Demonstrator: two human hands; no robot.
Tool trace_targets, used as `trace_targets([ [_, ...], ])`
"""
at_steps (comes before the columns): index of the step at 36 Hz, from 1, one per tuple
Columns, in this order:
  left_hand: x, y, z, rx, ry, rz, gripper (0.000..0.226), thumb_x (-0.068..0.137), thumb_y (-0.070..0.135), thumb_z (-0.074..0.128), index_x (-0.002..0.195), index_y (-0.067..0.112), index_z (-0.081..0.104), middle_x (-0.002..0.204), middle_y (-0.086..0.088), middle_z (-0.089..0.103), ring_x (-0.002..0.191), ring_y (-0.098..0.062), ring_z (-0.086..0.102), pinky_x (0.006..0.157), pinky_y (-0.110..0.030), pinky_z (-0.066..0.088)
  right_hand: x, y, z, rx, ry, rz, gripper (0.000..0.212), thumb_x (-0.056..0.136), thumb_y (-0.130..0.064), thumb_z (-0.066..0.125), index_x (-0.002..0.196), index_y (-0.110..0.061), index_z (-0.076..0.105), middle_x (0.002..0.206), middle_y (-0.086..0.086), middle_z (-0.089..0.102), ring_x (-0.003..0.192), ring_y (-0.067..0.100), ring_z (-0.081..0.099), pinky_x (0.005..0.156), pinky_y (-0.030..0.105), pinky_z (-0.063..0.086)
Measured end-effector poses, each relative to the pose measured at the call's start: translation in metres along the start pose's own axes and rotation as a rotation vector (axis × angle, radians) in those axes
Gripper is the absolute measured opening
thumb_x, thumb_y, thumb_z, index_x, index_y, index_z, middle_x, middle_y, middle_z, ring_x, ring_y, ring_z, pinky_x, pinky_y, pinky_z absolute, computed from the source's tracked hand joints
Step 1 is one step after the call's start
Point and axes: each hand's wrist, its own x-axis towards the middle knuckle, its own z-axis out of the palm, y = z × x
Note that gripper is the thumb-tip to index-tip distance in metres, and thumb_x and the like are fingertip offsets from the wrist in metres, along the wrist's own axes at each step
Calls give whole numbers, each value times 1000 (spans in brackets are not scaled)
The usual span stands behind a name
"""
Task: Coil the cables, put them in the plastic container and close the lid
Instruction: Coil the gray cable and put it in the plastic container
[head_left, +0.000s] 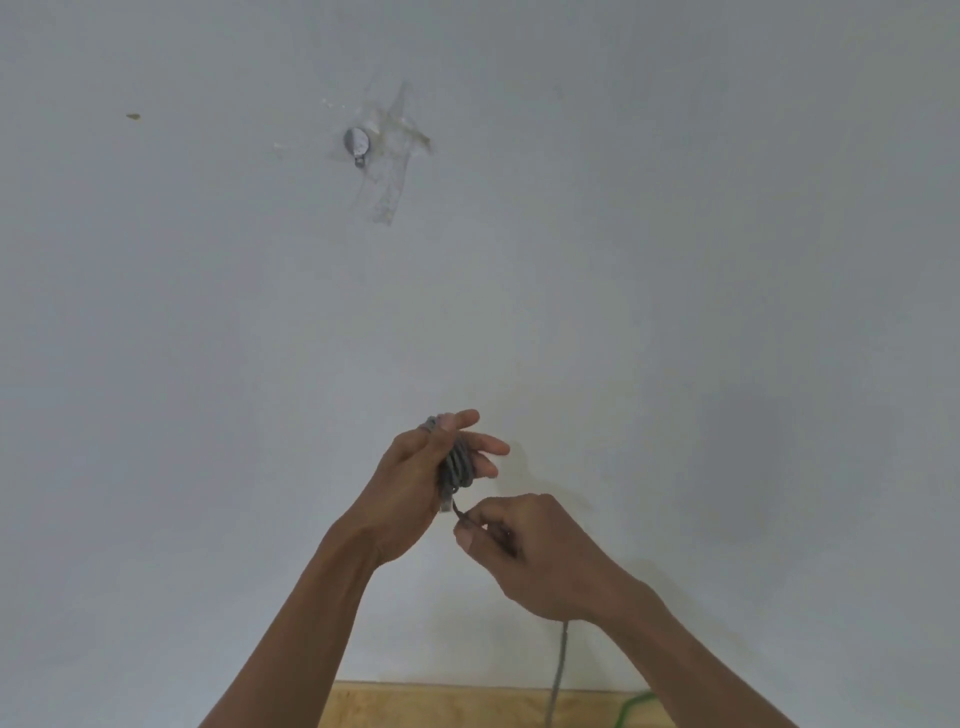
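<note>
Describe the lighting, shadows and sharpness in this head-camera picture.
Head view: soft, even light with no glare on the pale wall; faint shadows lie right of the left hand and right hand; the grey cable coil and both hands look slightly soft; the wide angle splays the forearms outward.

Two bare arms enter from the bottom edge, no sleeves in view, uncovered from forearm to fingertip. Left hand (410, 488): no ring, watch, band or glove on what shows; slim wrist, knuckles and tendon lines stand out along the back. Right hand (540, 556): likewise bare, no jewellery or strap at the wrist. Fingers (480, 445) long and slender, nails short and unpainted (one thumbnail shows pale near the middle). No marks, tape or tattoos visible on either forearm. Frame is soft, finer detail can't be made out.
</note>
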Motion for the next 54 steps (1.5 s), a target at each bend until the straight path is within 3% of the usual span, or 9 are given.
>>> trace_targets([
  [7, -19, -4, -6, 271, -278, -111, 65, 106, 47, 22, 93, 7, 72, 90, -21, 70, 80, -20, 62, 80, -32, 46, 15, -19, -48, -274, -34, -96, 18, 90, -38, 62, 79, -25, 67, 64, -19, 66, 61, 4, 59, 63, 32, 49],
  [14, -26, -8, 4, -3, -403, -212, 76, 101, 58, 24, 118, -5, 64, 86, -21, 69, 71, -25, 60, 76, -33, 49, 39, -12, -72, 160, 96, -204, 14, 76, -20, 84, 78, -11, 74, 74, 5, 74, 71, 34, 65, 66, 40, 52],
  [18, -27, -3, 11, -137, -430, -174, 73, 98, 58, 27, 113, -2, 67, 80, -19, 68, 66, -24, 59, 72, -32, 48, 45, 1, -65, 428, 99, -162, 6, 80, -5, 78, 81, -1, 73, 67, 1, 70, 61, 14, 63, 61, 25, 52],
  [24, -27, 6, 20, -213, -459, -87, 59, 102, 44, 31, 110, -3, 65, 82, -19, 69, 68, -25, 61, 76, -35, 50, 33, 28, -30, 647, 131, -26, 30, 83, -35, 75, 89, -6, 71, 61, 13, 63, 58, 27, 54, 54, 48, 41],
  [27, -23, 3, 21, -262, -424, -48, 51, 103, 35, 35, 112, -7, 64, 80, -20, 68, 68, -28, 60, 82, -49, 44, 22, 27, -7, 740, 71, 30, 46, 80, -35, 70, 92, 8, 62, 48, -4, 61, 42, 16, 54, 44, 33, 31],
  [30, -19, 1, 19, -343, -380, -51, 48, 100, 33, 42, 116, -7, 62, 80, -20, 66, 66, -29, 60, 66, -43, 53, 14, 29, 8, 545, 91, 136, 33, 93, -12, 50, 65, -23, 65, 52, -7, 61, 44, 8, 49, 47, 31, 35],
  [35, -6, 3, 11, -250, -158, 34, 40, 102, 31, 46, 118, -2, 62, 85, -13, 71, 71, -21, 63, 71, -31, 53, 0, 22, 25, 373, -5, 75, 28, 104, -28, 46, 85, -36, 65, 59, -10, 59, 51, 8, 44, 52, 19, 38],
  [48, -17, -4, -3, 438, -197, -23, 51, 105, 36, 32, 97, 0, 68, 80, 4, 71, 71, -2, 63, 68, -12, 46, 7, -12, -41, -355, 21, -175, 12, 93, -34, 59, 91, -28, 70, 76, -19, 60, 69, 3, 50, 68, 29, 46],
  [54, -24, -10, 11, 238, -306, -140, 88, 98, 67, 8, 109, -1, 62, 87, -20, 72, 80, -28, 64, 84, -45, 47, 34, -27, -72, -323, 5, -304, 11, 80, -41, 77, 84, -31, 74, 68, -18, 56, 65, 0, 53, 62, 24, 39],
])
